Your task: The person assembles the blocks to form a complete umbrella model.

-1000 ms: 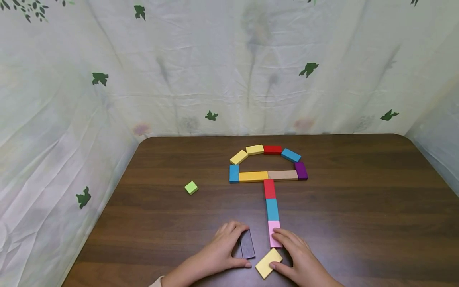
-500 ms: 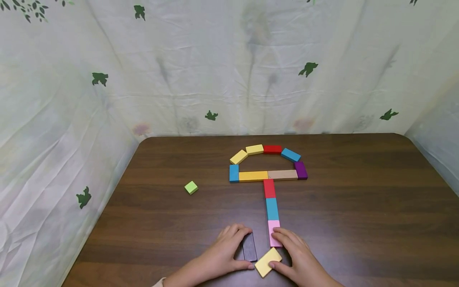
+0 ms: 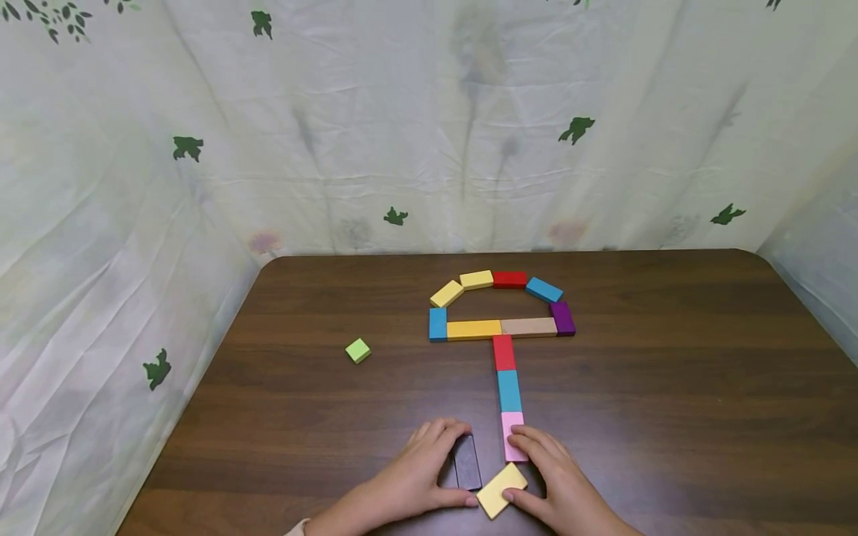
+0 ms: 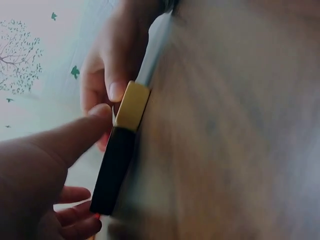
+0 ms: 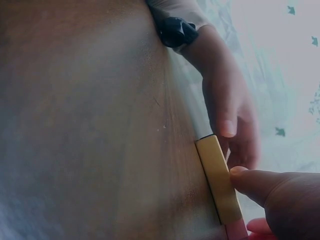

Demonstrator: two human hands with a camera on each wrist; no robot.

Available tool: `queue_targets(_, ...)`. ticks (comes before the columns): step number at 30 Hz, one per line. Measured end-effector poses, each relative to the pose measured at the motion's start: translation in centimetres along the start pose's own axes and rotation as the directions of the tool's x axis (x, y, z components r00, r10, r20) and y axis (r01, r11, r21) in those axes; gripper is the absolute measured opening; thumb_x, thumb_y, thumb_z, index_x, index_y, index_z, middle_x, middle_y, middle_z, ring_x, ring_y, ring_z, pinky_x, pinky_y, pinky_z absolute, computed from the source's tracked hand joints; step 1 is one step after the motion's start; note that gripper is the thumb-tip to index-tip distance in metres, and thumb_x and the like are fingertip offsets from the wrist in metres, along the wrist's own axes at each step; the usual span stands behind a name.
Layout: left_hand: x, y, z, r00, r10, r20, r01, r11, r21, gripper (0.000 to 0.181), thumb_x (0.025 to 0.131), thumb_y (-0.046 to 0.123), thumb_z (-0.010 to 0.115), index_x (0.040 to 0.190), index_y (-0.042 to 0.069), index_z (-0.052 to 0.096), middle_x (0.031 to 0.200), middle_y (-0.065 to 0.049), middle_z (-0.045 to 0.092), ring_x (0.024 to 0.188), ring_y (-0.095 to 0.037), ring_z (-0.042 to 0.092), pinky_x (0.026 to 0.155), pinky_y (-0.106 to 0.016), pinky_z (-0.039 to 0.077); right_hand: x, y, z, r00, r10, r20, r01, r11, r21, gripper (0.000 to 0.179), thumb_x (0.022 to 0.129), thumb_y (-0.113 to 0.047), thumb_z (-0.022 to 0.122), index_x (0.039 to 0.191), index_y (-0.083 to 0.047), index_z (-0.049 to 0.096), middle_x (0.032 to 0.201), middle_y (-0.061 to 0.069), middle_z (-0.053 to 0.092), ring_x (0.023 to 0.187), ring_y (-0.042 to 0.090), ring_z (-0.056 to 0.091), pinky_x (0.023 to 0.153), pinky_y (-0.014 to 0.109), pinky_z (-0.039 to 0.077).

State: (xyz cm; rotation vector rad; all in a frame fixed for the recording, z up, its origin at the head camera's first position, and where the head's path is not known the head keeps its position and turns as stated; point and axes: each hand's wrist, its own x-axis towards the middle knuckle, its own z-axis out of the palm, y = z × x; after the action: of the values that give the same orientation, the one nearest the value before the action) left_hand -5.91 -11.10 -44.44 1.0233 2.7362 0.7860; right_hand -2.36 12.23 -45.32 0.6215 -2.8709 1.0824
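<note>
My left hand grips a dark, nearly black block by its two ends, thumb at the near end and fingers at the far end. The block lies beside a pale yellow block, set aslant. My right hand rests its thumb on that yellow block, while its fingertips touch a pink block. One corner of the yellow block meets the pink block's near end. In the left wrist view, the dark block stands end to end with the yellow one. The right wrist view shows the thumb on the yellow block.
Beyond the pink block run a blue block and a red block in line. They meet a closed half-round outline of coloured blocks, including a purple block. A small green block lies apart on the brown table.
My left hand has moved the dark block slightly right and nearer to me, toward the yellow block. The right hand and the other blocks stay almost still.
</note>
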Motion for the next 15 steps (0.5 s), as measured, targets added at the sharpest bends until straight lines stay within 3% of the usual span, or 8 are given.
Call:
queue_targets(7, 0.3, -1.0, -1.3, 0.995, -0.002, -0.101, -0.002, 0.999, -0.039, 0.069, 0.078, 0.051, 0.062, 0.128, 0.008, 0.042, 0.122, 0.000, 0.043, 0.110, -0.016, 0.040, 0.092, -0.038, 0.035, 0.0, -0.1, -0.1, 1.000, 0.012, 0.012, -0.012, 1.000, -0.002, 0.068, 0.075, -0.053, 0.064, 0.122, -0.006, 0.054, 0.127, 0.001, 0.045, 0.112, 0.022, 0.042, 0.087, 0.048, 0.040)
queue_targets(12, 0.5, -1.8, -2.5, 0.979, -0.018, -0.203, 0.011, 0.999, -0.037, 0.064, 0.080, 0.042, 0.065, 0.127, 0.005, 0.043, 0.126, -0.002, 0.043, 0.116, -0.018, 0.039, 0.095, -0.039, 0.033, 0.1, -0.2, -0.2, 0.997, 0.052, 0.049, -0.052, 0.999, -0.001, 0.070, 0.074, -0.053, 0.065, 0.124, -0.005, 0.053, 0.128, 0.002, 0.044, 0.113, 0.022, 0.041, 0.088, 0.047, 0.040)
queue_targets(15, 0.6, -2.5, -3.4, 0.965, -0.031, -0.260, 0.024, 0.999, -0.027, 0.063, 0.079, 0.036, 0.068, 0.128, 0.003, 0.043, 0.128, -0.005, 0.043, 0.118, -0.019, 0.038, 0.097, -0.039, 0.032, 0.0, -0.2, -0.1, 0.999, 0.028, 0.022, -0.028, 1.000, -0.004, 0.069, 0.074, -0.052, 0.066, 0.123, -0.005, 0.054, 0.127, 0.002, 0.045, 0.112, 0.021, 0.041, 0.087, 0.046, 0.041)
